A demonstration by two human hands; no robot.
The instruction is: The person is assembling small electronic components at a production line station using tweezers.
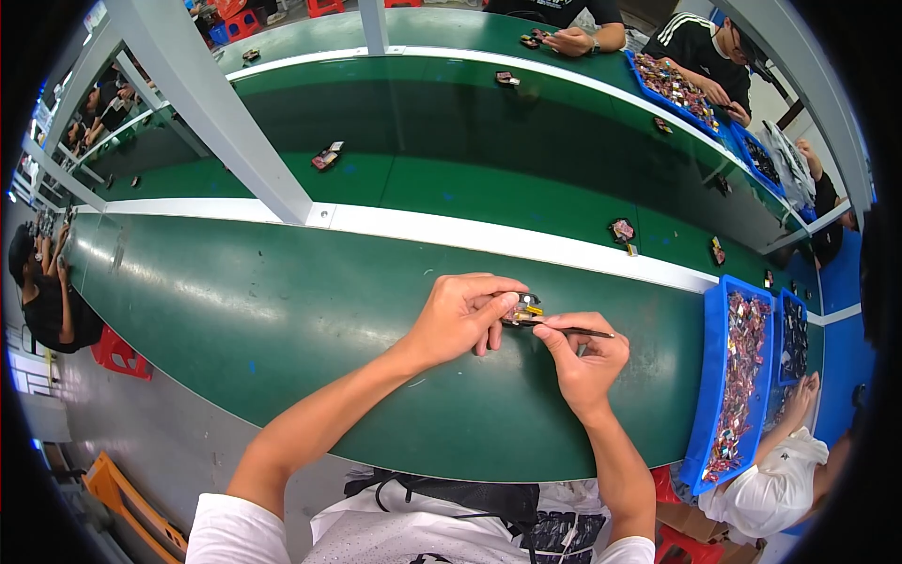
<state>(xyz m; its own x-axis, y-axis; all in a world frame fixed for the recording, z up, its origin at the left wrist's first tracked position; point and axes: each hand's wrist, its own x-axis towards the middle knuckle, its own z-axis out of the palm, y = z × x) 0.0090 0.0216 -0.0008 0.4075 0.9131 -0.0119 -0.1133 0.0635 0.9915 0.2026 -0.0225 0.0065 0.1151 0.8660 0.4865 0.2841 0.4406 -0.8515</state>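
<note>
Your left fingers (495,284) pinch a small electronic assembly (528,308); just to its right, your right fingers (570,321) grip a slim dark tool (594,332), its long axis pointing leftward.

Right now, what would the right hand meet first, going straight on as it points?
The right hand would likely meet the small assembly held in the left hand; whether they touch now is unclear.

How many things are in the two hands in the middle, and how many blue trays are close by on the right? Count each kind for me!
Small part with a yellow piece, left hand: 1
Thin dark stick, right hand: 1
Blue trays: 2 (large tray, small tray)
Total: 4
</note>
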